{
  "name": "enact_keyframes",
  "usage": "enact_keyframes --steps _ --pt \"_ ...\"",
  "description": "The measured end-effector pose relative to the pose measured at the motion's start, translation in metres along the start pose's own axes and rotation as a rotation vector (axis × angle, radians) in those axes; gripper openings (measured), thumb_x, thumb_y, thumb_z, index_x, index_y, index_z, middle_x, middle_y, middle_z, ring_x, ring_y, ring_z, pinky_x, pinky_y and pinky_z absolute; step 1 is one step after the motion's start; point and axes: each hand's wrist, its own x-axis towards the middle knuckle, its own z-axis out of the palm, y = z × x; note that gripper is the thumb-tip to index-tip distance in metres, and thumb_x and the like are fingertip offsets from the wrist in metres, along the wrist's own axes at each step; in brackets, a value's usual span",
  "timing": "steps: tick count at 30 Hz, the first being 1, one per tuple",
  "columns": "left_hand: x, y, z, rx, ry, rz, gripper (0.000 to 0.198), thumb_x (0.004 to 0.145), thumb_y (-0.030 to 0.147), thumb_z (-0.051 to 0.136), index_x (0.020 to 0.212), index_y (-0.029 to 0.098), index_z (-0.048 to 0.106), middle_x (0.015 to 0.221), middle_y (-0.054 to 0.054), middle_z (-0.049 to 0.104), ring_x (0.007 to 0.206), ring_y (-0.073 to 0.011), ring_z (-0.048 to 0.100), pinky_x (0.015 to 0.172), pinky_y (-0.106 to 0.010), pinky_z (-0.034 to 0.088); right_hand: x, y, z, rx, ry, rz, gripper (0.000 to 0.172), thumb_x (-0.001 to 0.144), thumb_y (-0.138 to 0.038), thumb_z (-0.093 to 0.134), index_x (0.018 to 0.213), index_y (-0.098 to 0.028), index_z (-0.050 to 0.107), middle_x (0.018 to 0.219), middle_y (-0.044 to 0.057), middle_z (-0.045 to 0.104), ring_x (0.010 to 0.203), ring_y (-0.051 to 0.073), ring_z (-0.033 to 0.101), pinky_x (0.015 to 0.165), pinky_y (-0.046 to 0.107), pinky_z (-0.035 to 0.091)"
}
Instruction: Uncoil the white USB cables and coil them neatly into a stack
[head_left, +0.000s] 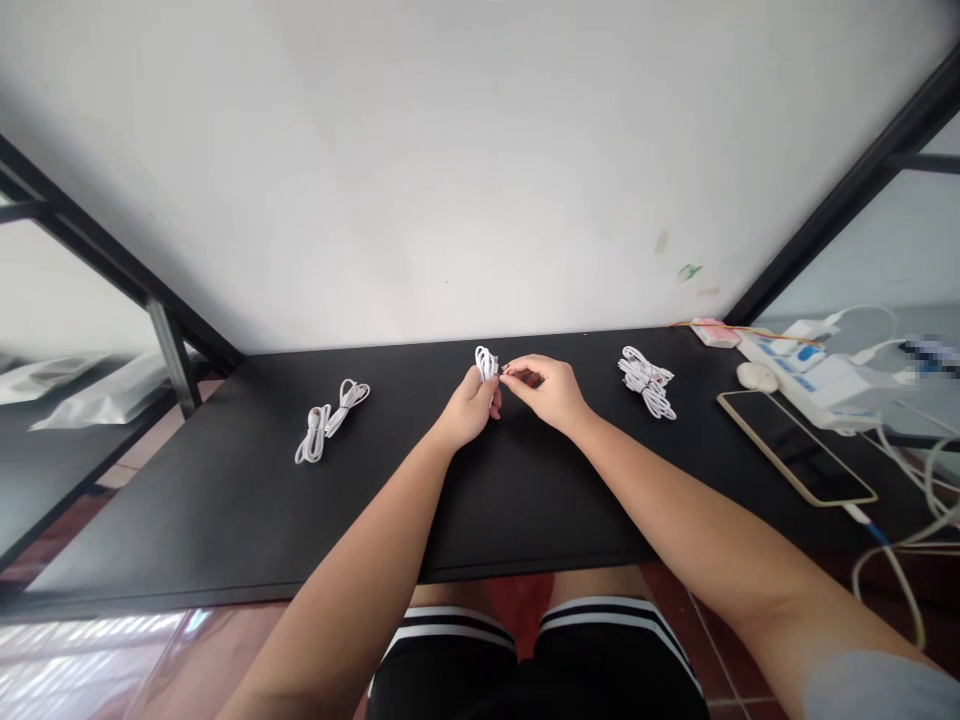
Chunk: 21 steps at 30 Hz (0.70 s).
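A coiled white cable (486,362) is wrapped in the fingers of my left hand (469,408), with its loops sticking up above the thumb. My right hand (549,388) is pinched, thumb against forefinger, right beside the coil. Something thin and dark shows at those fingertips, too small to name. Off to the left on the black table (360,520) lie white cable coils (330,418), two bundles touching end to end. To the right rests a heap of white cable bundles (646,382) with dark bands round their middles.
At the right, a phone (795,447) lies plugged into a charging cable (889,550). Behind it stand a white power strip (806,375) with plugs, a round white object (757,377) and a pink-and-white box (715,333). A white wall (450,180) borders the table's back edge.
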Motion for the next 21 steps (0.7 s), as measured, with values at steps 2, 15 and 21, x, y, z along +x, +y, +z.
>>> enact_keyframes --steps 2,15,21 --pt "0.001 -0.002 0.0 0.085 0.003 0.012 0.017 0.096 0.034 0.052 0.089 0.02 0.047 0.066 0.003 0.055 0.051 -0.0096 0.051 0.055 -0.025 0.044 0.0 0.001 0.001 0.015 0.016 0.027 0.009 0.083 -0.028 0.069 0.085 -0.021 0.074 0.095 0.006 0.077 0.077 0.019 0.07 0.067 0.032 0.055" --pt "-0.002 0.005 0.008 -0.228 0.029 -0.048 0.045 0.09 0.064 0.055 0.084 0.021 0.044 0.057 0.008 0.039 0.042 -0.0055 0.034 0.043 -0.021 0.034 -0.001 -0.002 0.0 0.048 -0.058 0.11 0.009 0.082 -0.031 0.069 0.084 -0.022 0.071 0.069 0.0 0.066 0.059 0.013 0.057 0.058 0.028 0.047" --pt "-0.005 0.015 0.008 -0.5 -0.069 -0.125 0.044 0.088 0.06 0.062 0.083 0.02 0.045 0.058 0.008 0.039 0.043 -0.0052 0.031 0.045 -0.021 0.034 -0.001 0.008 0.004 0.282 -0.087 0.124 0.017 0.08 -0.034 0.071 0.075 -0.02 0.064 0.097 0.007 0.074 0.08 0.018 0.068 0.07 0.031 0.054"
